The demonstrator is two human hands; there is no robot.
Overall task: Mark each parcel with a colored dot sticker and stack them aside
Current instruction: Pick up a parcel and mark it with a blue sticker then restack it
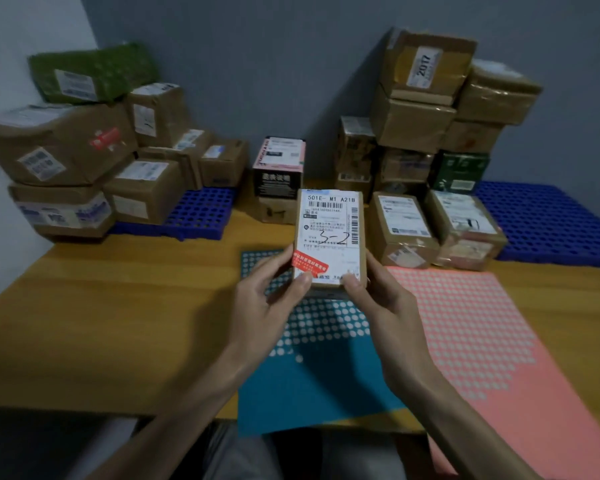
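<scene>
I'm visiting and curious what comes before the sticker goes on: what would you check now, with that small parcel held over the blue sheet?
1. Grip on the parcel: left hand and right hand both hold its near end: ok.
2. Its label faces up: ok.
3. Dot on the visible face: none seen, not ok.
4. The blue sheet and pink sheet lie close on the table: ok.
5. A hand free to peel: neither, not ok.
6. Where this parcel gets stacked: cannot tell.

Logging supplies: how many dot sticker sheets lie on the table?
2. The teal sheet lies centre, below the held parcel; the pink sheet lies to its right. More could be hidden underneath.
</scene>
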